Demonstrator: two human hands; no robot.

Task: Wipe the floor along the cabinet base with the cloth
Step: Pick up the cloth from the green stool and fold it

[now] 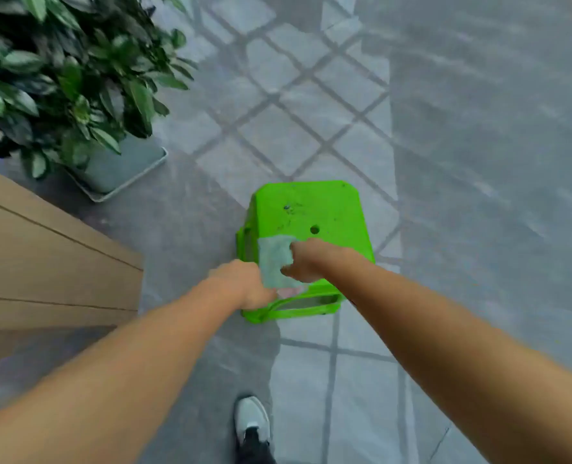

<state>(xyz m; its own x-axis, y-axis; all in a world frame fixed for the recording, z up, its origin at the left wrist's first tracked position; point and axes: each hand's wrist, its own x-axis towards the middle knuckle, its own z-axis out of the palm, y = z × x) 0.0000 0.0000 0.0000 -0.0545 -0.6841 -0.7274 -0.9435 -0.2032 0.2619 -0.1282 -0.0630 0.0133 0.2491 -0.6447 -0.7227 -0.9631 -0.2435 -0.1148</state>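
Grey tiled floor (311,145) spreads under a bright green plastic stool (314,212). Over the stool's near edge hangs the pale cloth (274,259), held between both hands: the left hand (244,284) pinches its lower left edge, the right hand (308,261) grips its right side, fingers curled. Motion blur hides the fingertips. Left of them stands the wooden cabinet (43,256), cut off by the frame, beside a potted plant (70,78). One shoe (251,420) shows below.

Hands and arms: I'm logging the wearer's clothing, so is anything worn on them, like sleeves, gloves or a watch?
Nothing shows. The left hand and right hand are bare, with no gloves, and both forearms are uncovered up to the frame edge: no sleeves, watch or bands in view.
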